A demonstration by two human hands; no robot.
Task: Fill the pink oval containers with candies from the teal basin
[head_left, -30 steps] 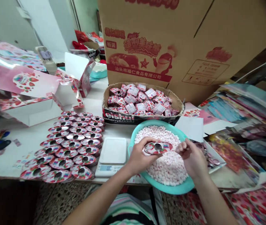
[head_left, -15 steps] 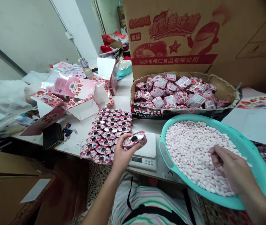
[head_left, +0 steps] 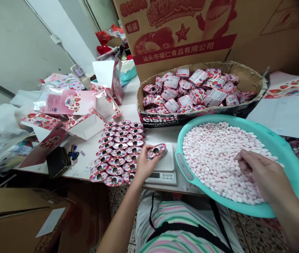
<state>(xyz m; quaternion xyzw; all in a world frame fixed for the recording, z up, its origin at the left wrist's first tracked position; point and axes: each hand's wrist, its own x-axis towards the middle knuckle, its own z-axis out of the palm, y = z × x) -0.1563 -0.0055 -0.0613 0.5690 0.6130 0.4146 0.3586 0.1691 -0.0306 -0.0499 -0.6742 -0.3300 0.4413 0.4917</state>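
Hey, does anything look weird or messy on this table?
Yes. A black wallet and keys lie on the table beside the rows of round candy packs. They look odd because they aren't part of the candy things. The cardboard tray also has a rough, ragged rim.

A teal plastic basin point(head_left: 287, 165) — pale pink-and-white round candies point(head_left: 212, 161) heaped inside — beside red-and-white strawberry-print round containers point(head_left: 118, 154).

Left hand point(head_left: 144, 166) curled palm-up, right hand point(head_left: 260, 174) angled down, fingers bent.
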